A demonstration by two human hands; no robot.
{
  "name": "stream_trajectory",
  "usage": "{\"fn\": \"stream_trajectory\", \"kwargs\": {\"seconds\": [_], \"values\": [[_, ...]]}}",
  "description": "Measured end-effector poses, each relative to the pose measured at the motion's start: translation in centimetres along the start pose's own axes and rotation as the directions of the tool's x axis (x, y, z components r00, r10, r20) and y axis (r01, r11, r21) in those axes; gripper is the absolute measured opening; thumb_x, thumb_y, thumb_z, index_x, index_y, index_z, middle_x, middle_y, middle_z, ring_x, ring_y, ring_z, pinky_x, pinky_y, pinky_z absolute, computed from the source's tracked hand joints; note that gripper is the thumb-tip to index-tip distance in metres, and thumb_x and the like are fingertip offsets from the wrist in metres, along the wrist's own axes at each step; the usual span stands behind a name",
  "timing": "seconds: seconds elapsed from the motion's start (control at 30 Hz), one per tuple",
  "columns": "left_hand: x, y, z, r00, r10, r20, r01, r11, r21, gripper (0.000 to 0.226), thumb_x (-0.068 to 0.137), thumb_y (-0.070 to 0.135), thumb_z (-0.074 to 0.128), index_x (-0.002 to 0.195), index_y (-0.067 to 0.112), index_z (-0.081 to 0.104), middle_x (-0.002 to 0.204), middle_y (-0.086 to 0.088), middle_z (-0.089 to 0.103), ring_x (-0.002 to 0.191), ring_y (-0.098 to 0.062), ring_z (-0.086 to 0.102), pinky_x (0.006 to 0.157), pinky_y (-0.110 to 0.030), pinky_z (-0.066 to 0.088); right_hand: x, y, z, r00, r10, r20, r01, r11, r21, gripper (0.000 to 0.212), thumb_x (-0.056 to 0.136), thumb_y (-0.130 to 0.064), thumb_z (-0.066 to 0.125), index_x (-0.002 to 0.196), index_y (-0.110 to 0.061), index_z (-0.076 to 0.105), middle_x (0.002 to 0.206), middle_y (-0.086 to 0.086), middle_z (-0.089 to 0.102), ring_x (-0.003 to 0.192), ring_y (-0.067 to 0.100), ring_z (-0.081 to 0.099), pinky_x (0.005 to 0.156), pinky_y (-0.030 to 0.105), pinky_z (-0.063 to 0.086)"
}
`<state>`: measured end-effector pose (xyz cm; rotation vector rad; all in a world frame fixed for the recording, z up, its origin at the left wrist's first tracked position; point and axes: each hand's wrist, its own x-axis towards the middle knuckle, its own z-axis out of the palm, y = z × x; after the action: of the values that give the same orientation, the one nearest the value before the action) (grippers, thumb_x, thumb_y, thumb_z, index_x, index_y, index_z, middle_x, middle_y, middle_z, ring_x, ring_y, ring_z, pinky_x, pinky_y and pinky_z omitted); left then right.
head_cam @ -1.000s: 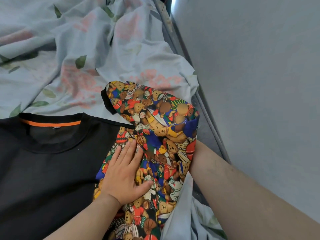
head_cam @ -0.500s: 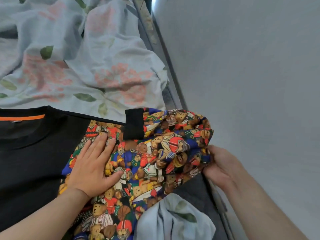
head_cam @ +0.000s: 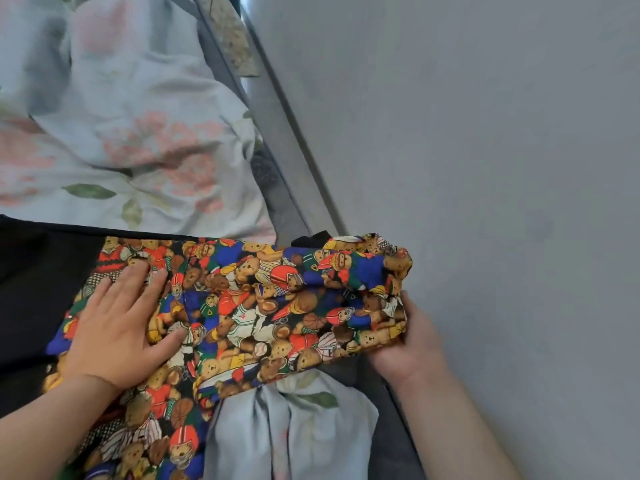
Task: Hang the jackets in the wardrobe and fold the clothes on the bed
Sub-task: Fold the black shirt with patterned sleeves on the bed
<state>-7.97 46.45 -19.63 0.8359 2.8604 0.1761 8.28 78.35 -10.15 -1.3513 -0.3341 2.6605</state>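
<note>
Black top with teddy-bear-print sleeves, on floral-sheeted bed: left hand flat, fingers straight, pressing the shoulder; right hand apparently gripping the outstretched sleeve end, fingertips hidden; folding judged barely begun, sleeve not yet laid across the body.

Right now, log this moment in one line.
left hand: flat on bear-print sleeve | right hand: grips its end | black shirt: on floral bedding

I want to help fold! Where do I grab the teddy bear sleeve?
Take the teddy bear sleeve by its bunched end, coming from the wall side, where the right hand holds it. That end sticks out free; the left hand presses the rest flat.
</note>
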Motion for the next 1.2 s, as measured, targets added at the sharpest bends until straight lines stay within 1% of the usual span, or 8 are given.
{"fn": "stream_trajectory", "kwargs": {"seconds": [0.27, 0.47, 0.6, 0.73, 0.9, 1.03, 1.1, 1.2], "values": [[0.1, -0.2, 0.1, 1.0, 0.01, 0.007, -0.01, 1.0, 0.009, 0.093, 0.078, 0.07, 0.039, 0.151, 0.013, 0.037, 0.156, -0.016, 0.035, 0.144, -0.033, 0.032, 0.122, -0.03, -0.006, 0.4, -4.0, 0.6, 0.922, -0.348, -0.171, 0.358, 0.933, 0.032, 0.022, 0.101, 0.002, 0.037, 0.111, -0.004, 0.056, 0.12, 0.032, 0.061, 0.109, 0.041, 0.062, 0.099, 0.06, 0.045], [0.1, -0.4, 0.2, 1.0, 0.013, -0.009, -0.013, 1.0, -0.008, 0.093, 0.078, 0.071, 0.039, 0.152, 0.015, 0.036, 0.156, -0.015, 0.036, 0.144, -0.032, 0.031, 0.122, -0.029, -0.007, -1.1, -5.6, -0.6, 0.822, -0.476, -0.314, 0.464, 0.878, -0.118, 0.033, 0.091, 0.014, 0.031, 0.095, -0.008, 0.055, 0.106, 0.023, 0.066, 0.104, 0.031, 0.064, 0.105, 0.051, 0.046], [0.2, -0.3, 0.2, 0.999, 0.022, -0.026, -0.022, 1.0, -0.015, 0.092, 0.078, 0.072, 0.038, 0.151, 0.015, 0.037, 0.155, -0.015, 0.038, 0.143, -0.031, 0.031, 0.121, -0.028, -0.008, -1.7, -5.1, -1.2, 0.586, -0.677, -0.446, 0.498, 0.735, -0.461, 0.043, 0.086, 0.012, 0.051, 0.124, -0.006, 0.058, 0.128, 0.014, 0.062, 0.101, 0.023, 0.064, 0.078, 0.029, 0.059], [0.4, -0.3, 0.4, 1.0, 0.021, -0.011, -0.02, 0.999, 0.029, 0.093, 0.081, 0.075, 0.031, 0.154, 0.018, 0.032, 0.159, -0.013, 0.031, 0.147, -0.028, 0.026, 0.12, -0.029, -0.009, -2.8, -4.2, 0.3, 0.399, -0.887, -0.233, 0.592, 0.443, -0.674, 0.079, 0.083, 0.013, 0.053, 0.15, -0.023, 0.031, 0.131, 0.002, 0.048, 0.105, 0.014, 0.06, 0.076, 0.021, 0.053], [0.7, -0.3, -0.1, 0.993, -0.01, 0.116, 0.004, 0.999, 0.048, 0.106, 0.073, 0.088, 0.008, 0.158, 0.025, 0.002, 0.166, -0.005, 0.002, 0.153, -0.02, 0.0, 0.122, -0.039, -0.004, -5.2, -1.6, 3.9, 0.324, -0.937, 0.134, 0.671, 0.128, -0.73, 0.091, 0.085, 0.013, 0.046, 0.16, -0.026, 0.009, 0.159, -0.006, 0.028, 0.141, 0.009, 0.041, 0.112, 0.043, 0.043], [0.8, 0.5, -3.2, 0.967, -0.006, 0.256, 0.048, 0.986, -0.159, 0.105, 0.076, 0.087, 0.032, 0.159, 0.027, 0.011, 0.167, 0.0, 0.001, 0.153, -0.019, 0.002, 0.124, -0.04, 0.005, -6.6, 2.2, 6.8, 0.295, -0.846, 0.445, 0.663, -0.155, -0.732, 0.092, 0.091, 0.009, 0.049, 0.159, -0.033, 0.004, 0.159, -0.022, 0.023, 0.142, -0.008, 0.028, 0.116, 0.024, 0.034], [0.0, 1.2, -5.2, 0.97, -0.076, 0.233, 0.184, 0.853, -0.488, 0.077, 0.085, 0.07, 0.052, 0.149, 0.028, 0.041, 0.156, 0.008, 0.034, 0.146, -0.022, 0.028, 0.114, -0.039, 0.029, -6.9, 5.0, 8.2, 0.292, -0.762, 0.578, 0.648, -0.287, -0.706, 0.092, 0.092, 0.006, 0.051, 0.158, -0.038, 0.003, 0.143, -0.041, 0.027, 0.13, -0.023, 0.03, 0.108, 0.011, 0.035], [-1.4, 2.4, -8.7, 0.92, -0.139, 0.367, 0.391, 0.248, -0.887, 0.058, 0.085, 0.064, 0.057, 0.124, 0.022, 0.064, 0.125, 0.01, 0.063, 0.127, -0.021, 0.053, 0.098, -0.035, 0.04, -6.6, 10.5, 9.7, 0.266, -0.581, 0.769, 0.657, -0.475, -0.585, 0.093, 0.091, 0.005, 0.052, 0.156, -0.041, 0.004, 0.12, -0.033, 0.046, 0.112, -0.007, 0.051, 0.091, 0.017, 0.049]]}}
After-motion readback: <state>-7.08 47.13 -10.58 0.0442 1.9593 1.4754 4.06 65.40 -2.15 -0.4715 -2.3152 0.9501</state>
